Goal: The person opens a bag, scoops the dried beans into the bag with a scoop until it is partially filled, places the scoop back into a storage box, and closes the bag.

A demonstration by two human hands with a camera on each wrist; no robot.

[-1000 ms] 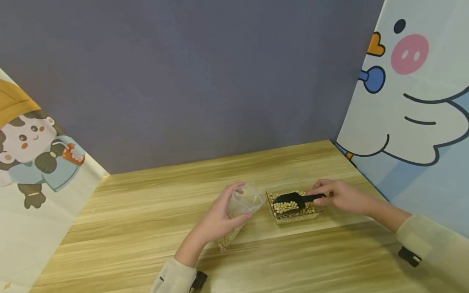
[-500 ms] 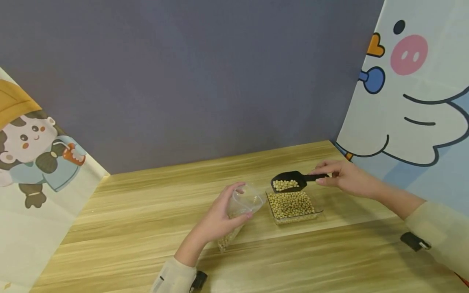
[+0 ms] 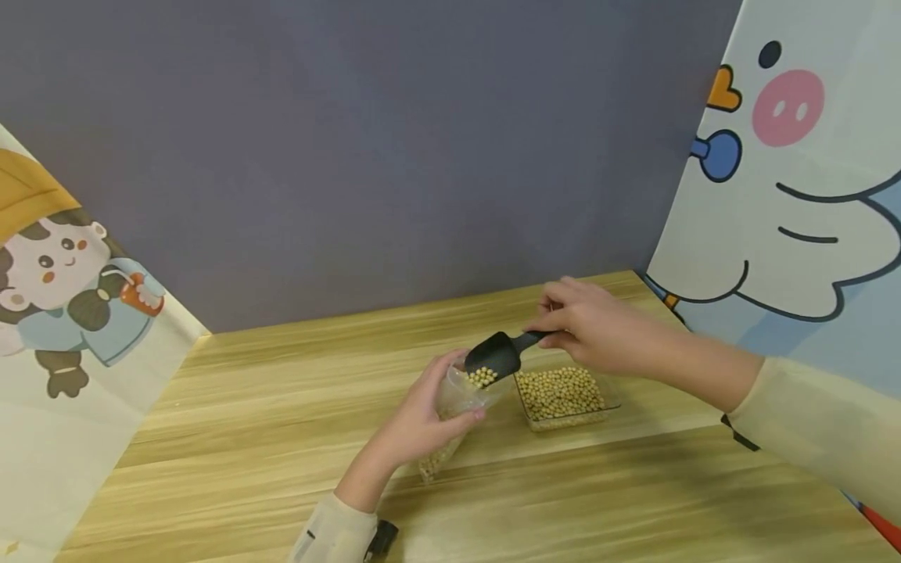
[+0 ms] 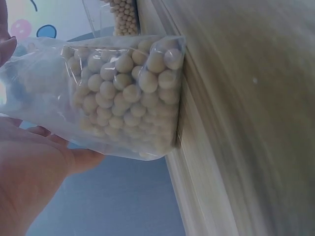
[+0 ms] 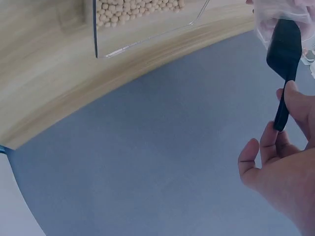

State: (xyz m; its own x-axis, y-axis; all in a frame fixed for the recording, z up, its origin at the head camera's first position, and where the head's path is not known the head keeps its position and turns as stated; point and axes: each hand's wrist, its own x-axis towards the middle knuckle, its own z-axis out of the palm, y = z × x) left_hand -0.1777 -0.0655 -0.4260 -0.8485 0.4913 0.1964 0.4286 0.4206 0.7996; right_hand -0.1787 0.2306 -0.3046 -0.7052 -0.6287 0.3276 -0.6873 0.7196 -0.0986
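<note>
- Left hand [image 3: 417,424] grips the clear plastic bag [image 4: 118,96].
- Right hand [image 3: 591,330] pinches the black plastic scoop [image 3: 495,352] at the bag's mouth.
- Slow tipping should keep round pale-yellow beans [image 3: 482,378] inside.

Wood-grain tabletop [image 3: 281,399], grey wall [image 3: 422,156] behind, cartoon-child panel [image 3: 87,305] left, white-figure cartoon panel [image 3: 795,211] right.

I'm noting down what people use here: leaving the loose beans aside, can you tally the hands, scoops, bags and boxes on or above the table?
Hands, left hand and right hand: 2
Black scoop: 1
Clear bag: 1
Clear box: 1
Total: 5
</note>
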